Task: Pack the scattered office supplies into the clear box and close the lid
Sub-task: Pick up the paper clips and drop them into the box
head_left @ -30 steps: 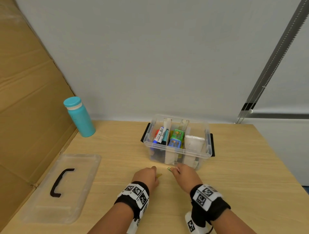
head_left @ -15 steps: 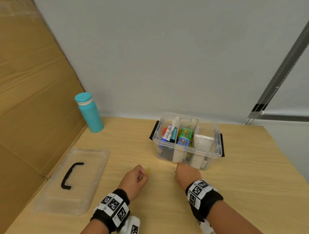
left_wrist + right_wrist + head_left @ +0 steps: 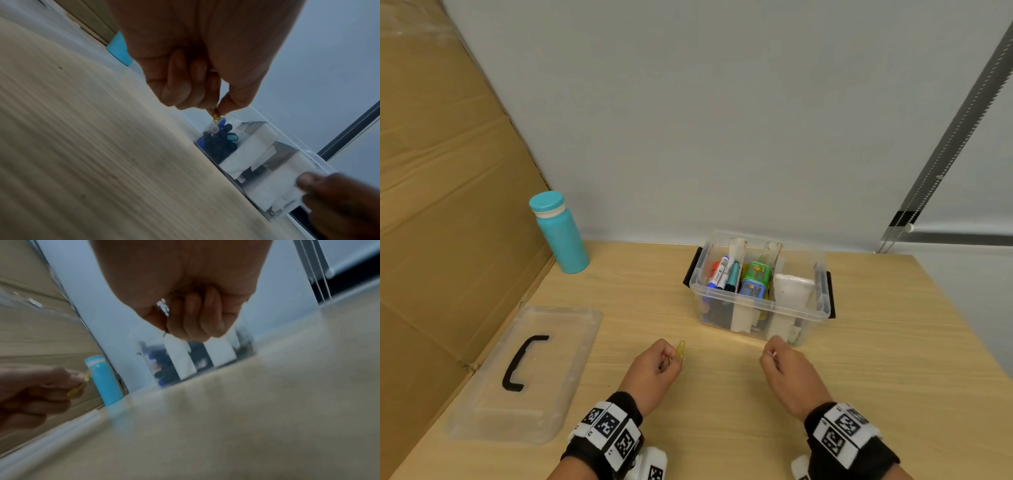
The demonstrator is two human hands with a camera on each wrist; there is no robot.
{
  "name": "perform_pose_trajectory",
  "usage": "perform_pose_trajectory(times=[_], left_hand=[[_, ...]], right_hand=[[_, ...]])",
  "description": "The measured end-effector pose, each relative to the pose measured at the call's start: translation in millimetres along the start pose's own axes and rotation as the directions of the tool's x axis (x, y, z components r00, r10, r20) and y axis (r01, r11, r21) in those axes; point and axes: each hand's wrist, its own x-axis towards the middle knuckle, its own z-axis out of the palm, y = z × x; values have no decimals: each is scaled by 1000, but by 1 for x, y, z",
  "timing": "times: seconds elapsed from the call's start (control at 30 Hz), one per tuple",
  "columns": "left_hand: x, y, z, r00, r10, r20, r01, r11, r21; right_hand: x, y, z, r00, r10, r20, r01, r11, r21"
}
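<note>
The clear box (image 3: 758, 306) stands open mid-table, holding markers, green and blue items and white dividers; it also shows in the left wrist view (image 3: 267, 162) and, blurred, in the right wrist view (image 3: 185, 360). Its lid (image 3: 558, 394) with a black handle lies flat at the left. My left hand (image 3: 671, 359) (image 3: 213, 107) pinches a yellow paper clip (image 3: 681, 348) (image 3: 215, 116) (image 3: 79, 388) just above the table. My right hand (image 3: 770, 354) (image 3: 170, 324) is curled round a small clip, close in front of the box; only a thin end shows.
A teal bottle (image 3: 561, 233) (image 3: 104, 379) stands at the back left by a cardboard wall (image 3: 448, 205). The white wall runs behind the box. The table's right edge (image 3: 962, 325) slants off to the right.
The left hand has drawn left, away from the right hand, with the yellow clip in its fingers. The green clip by the right fingertips is gone from the table; the right fingers have curled.
</note>
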Motion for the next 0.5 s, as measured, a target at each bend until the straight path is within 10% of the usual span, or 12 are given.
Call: perform_pose_trajectory(times=[0.27,0.5], left_hand=[[6,14,9,1000,22,10,-21,999,-31],[3,21,11,1000,18,26,-16,999,-46]], right_hand=[[21,-38,-90,889,-209,-407,176,977,-116],[74,-44,-103,990,143,1,-122,853,-507]])
